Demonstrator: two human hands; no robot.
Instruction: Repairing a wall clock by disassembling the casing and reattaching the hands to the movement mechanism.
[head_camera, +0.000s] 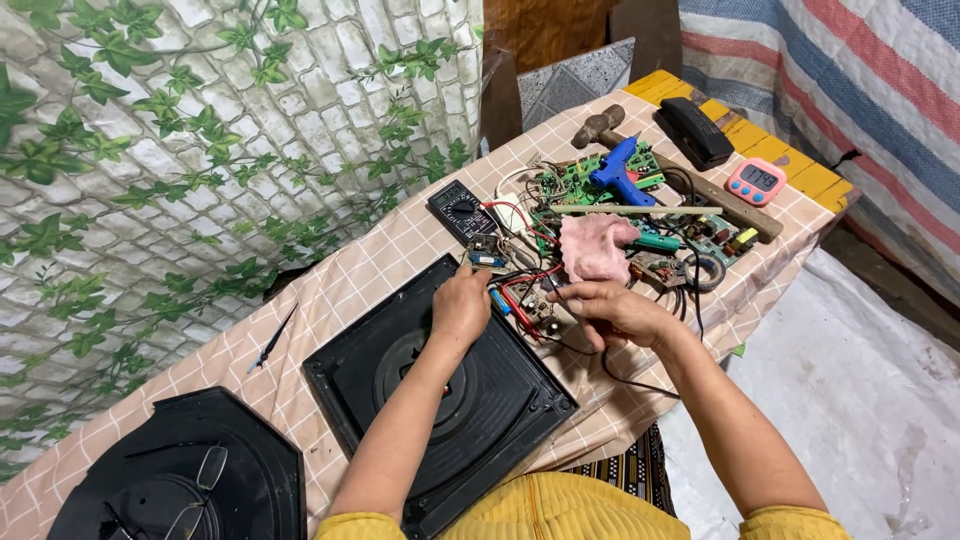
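Observation:
My left hand (461, 303) rests at the far edge of a black square appliance housing (435, 390), its fingers pressing a small circuit board (487, 260) with red and black wires. My right hand (612, 311) is beside it, fingers pinched on a thin black probe whose cable (630, 380) runs toward me. A black multimeter (460, 210) lies just beyond the left hand. A pink cloth (595, 247) sits past the right hand.
Green circuit boards (570, 180), a blue glue gun (620, 172), a hammer (598, 124), a black stapler-like case (697, 131) and a pink timer (756, 181) crowd the table's far end. A black octagonal cover with spectacles (190, 480) lies near left. A screwdriver (272, 340) lies apart.

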